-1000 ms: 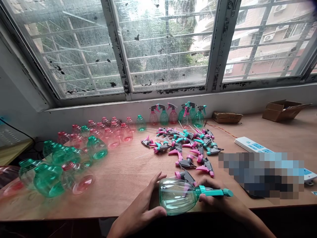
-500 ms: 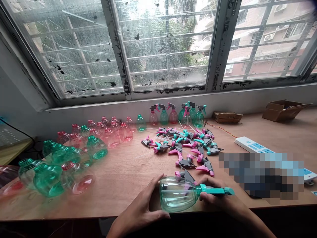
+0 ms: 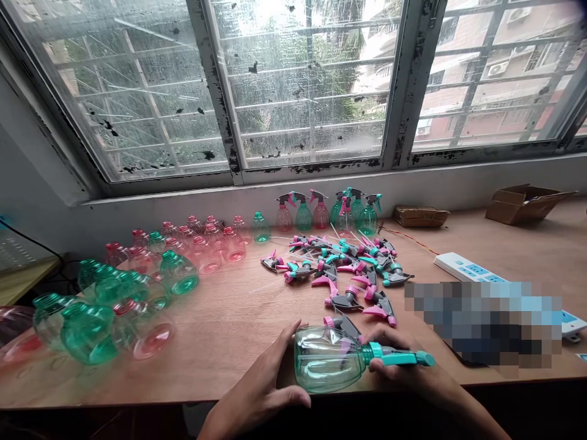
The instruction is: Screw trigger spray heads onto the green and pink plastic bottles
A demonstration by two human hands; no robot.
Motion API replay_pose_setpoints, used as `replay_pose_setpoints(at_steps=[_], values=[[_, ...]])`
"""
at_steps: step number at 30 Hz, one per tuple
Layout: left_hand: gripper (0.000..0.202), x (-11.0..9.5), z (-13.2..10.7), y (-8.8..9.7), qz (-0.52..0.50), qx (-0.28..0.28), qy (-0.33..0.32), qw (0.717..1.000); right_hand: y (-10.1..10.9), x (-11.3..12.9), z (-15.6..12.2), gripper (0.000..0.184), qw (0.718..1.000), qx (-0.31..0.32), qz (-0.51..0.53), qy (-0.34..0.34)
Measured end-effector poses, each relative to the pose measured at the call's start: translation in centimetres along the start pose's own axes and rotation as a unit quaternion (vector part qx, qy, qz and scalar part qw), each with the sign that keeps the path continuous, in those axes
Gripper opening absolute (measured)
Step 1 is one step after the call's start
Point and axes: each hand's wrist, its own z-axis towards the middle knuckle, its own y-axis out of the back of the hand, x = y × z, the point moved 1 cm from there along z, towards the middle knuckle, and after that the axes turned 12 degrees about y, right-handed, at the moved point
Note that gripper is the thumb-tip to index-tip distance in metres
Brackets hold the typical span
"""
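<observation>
A clear green spray bottle (image 3: 325, 360) lies on its side at the near edge of the wooden table (image 3: 229, 318). My left hand (image 3: 266, 382) cups the bottle's base, thumb under and fingers over it. My right hand (image 3: 403, 370) is closed round the bottle's neck and the teal trigger sprayer head (image 3: 398, 356) fitted on it. Just beyond the bottle lies a pile of loose pink, teal and grey sprayer heads (image 3: 348, 269).
Empty green bottles (image 3: 92, 324) and pink bottles (image 3: 202, 244) lie at the left. Several finished spray bottles (image 3: 330, 211) stand under the window. A white power strip (image 3: 463, 267), a blurred patch, and two cardboard boxes (image 3: 523, 203) are on the right.
Both hands have kept their grip. The bottle has shifted only slightly between them near the table edge.
</observation>
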Motion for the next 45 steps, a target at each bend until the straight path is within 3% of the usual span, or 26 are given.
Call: replay_pose_setpoints(at_steps=[5, 11, 17, 23, 27, 34, 39, 45], values=[[0.091, 0.5, 0.0, 0.2, -0.04, 0.025, -0.045, 0.998, 0.3, 0.9, -0.3, 0.021, 0.999, 0.03, -0.017, 0.009], [0.085, 0.0, -0.1, 0.2, -0.036, 0.025, -0.009, 0.999, 0.0, 1.1, -0.1, 0.017, 1.0, 0.011, -0.025, -0.005], [0.09, 0.0, 0.0, 0.1, -0.076, 0.037, -0.028, 0.996, -0.2, 0.5, 0.0, 0.018, 0.999, -0.002, 0.03, -0.025], [0.109, 0.1, -0.1, -0.1, -0.004, 0.009, 0.015, 1.0, 0.0, 0.3, -0.1, 0.018, 0.999, -0.008, 0.045, -0.029], [0.11, -0.4, 0.0, -0.1, 0.037, -0.007, 0.03, 0.999, 0.0, 0.0, 0.0, 0.018, 0.998, -0.007, 0.052, -0.03], [0.117, -0.1, 0.0, -0.2, 0.053, -0.007, -0.013, 0.998, -0.1, 0.4, 0.0, 0.017, 0.999, -0.008, 0.021, -0.029], [0.092, 0.4, -0.1, 0.1, -0.006, 0.021, -0.057, 0.998, 0.0, 0.7, 0.1, 0.017, 0.999, 0.028, 0.014, 0.011], [0.086, 0.4, -0.1, 0.2, -0.023, 0.024, -0.053, 0.998, 0.2, 0.7, 0.0, 0.018, 0.999, 0.037, 0.017, 0.022]])
